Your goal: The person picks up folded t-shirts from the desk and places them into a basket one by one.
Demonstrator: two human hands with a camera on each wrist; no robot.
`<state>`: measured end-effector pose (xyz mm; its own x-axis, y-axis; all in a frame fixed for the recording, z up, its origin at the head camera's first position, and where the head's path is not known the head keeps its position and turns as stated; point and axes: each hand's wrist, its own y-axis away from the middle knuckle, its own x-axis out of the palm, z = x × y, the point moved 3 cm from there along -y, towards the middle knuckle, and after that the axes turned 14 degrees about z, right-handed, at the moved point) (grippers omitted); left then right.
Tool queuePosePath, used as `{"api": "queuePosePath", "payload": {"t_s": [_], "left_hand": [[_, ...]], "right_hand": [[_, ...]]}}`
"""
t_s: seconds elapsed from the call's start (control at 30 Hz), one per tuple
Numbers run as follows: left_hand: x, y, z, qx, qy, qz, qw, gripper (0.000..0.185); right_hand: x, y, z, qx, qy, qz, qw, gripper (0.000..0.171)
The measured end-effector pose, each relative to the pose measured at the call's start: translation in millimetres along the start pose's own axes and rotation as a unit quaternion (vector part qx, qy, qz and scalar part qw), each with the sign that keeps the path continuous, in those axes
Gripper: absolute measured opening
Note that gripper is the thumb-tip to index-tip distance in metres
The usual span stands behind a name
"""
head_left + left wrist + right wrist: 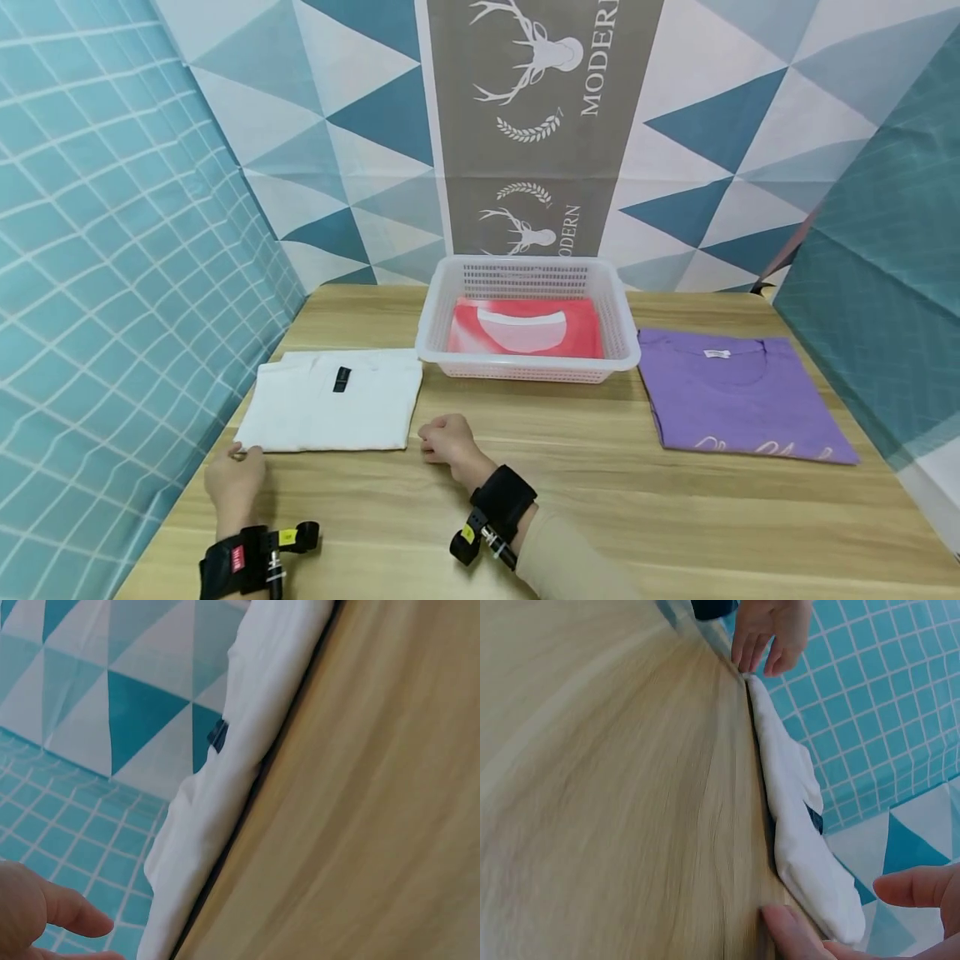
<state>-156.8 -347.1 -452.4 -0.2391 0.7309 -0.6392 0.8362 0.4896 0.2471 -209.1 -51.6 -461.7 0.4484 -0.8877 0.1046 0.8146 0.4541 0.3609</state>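
A white folded T-shirt (pixel 337 408) with a dark neck label lies flat on the left part of the table. My left hand (pixel 235 479) is at its near left corner, fingertips by the edge, thumb and fingers apart. Beside the near right corner is my right hand (pixel 452 443). In the right wrist view the right thumb (pixel 915 886) and fingers (pixel 791 930) are spread around the end of the shirt (pixel 795 847), with no grip closed on it. Whether the fingertips touch the cloth is hard to tell.
A white plastic basket (pixel 525 367) stands at the back middle of the wooden table (pixel 570 467), holding a folded red garment (pixel 585 329) with a white print. To its right lies a folded purple T-shirt (pixel 738 400). Patterned cloth (pixel 525 167) hangs behind the table.
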Motion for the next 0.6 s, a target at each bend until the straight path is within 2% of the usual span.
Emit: {"api": "queuePosePath", "payload": {"t_s": [0.07,0.13,0.27,0.37,0.47,0.6], "left_hand": [[-6.1,-4.2,5.7,-0.009,0.011,-0.002,0.9999,0.055],[-10.2,-9.3,9.6,-0.014,0.023,-0.001,0.9996,0.053],[-15.0,-19.0,14.8,-0.014,0.022,0.012,0.9996,0.054],[-16.2,-23.0,14.2,-0.012,0.007,0.015,0.9998,0.054],[-17.2,-25.6,10.8,-0.01,-0.008,0.013,0.9998,0.053],[-15.5,-29.8,8.6,-0.03,-0.005,0.019,0.9993,0.054]], "right_hand": [[5.3,-1.8,0.0,0.004,-0.006,-0.001,1.0,0.014],[9.3,-4.0,-0.5,0.007,-0.013,-0.003,1.0,0.007],[16.2,-8.0,-2.5,0.012,-0.053,-0.003,0.999,0.008],[19.6,-11.0,-3.4,0.02,-0.084,0.0,0.996,0.039],[21.6,-15.3,-2.8,0.027,-0.108,0.007,0.994,0.034],[24.4,-20.1,-2.2,0.039,-0.128,0.023,0.991,0.009]]}}
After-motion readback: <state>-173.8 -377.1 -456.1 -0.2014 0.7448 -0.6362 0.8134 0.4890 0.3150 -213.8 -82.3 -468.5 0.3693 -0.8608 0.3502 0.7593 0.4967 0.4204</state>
